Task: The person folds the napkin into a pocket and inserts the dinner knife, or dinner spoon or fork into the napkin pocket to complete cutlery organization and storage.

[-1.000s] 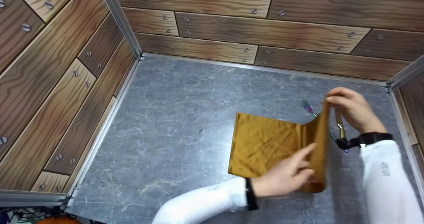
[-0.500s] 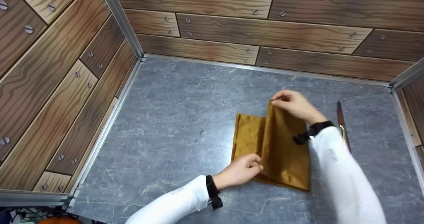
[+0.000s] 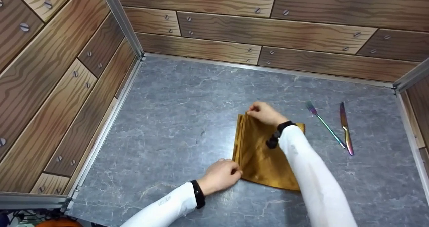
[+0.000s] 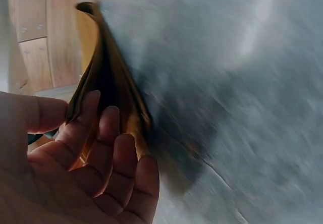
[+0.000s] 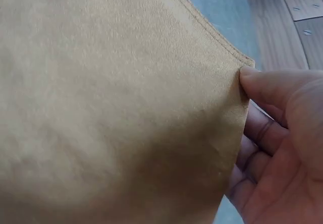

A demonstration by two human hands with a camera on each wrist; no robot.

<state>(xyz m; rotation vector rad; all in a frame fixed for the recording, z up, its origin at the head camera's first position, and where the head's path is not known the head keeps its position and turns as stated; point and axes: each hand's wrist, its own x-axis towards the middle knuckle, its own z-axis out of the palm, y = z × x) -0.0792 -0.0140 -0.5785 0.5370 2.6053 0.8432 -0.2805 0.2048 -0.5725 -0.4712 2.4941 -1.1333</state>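
A golden-brown cloth napkin (image 3: 268, 153), hemmed along its edges, lies folded over on itself on the grey tabletop. My right hand (image 3: 263, 113) pinches its far left corner between thumb and fingers; the right wrist view shows the stitched corner (image 5: 222, 57) under the thumb. At the near left corner, my left hand (image 3: 222, 175) pinches the upper layer between thumb and forefinger. In the left wrist view the napkin's layers (image 4: 113, 72) stand apart, with a dark gap between them and the other fingers against the lower layer.
A rainbow-coloured fork (image 3: 326, 126) and a matching table knife (image 3: 346, 128) lie to the right of the napkin, their handle ends close together. Wood-patterned walls (image 3: 201, 22) with metal edging enclose the tabletop (image 3: 167, 119) at the back and sides.
Both hands have moved left, carrying the napkin's right edge over onto its left side. The napkin now covers a narrower area, and the fork and knife are in full view.
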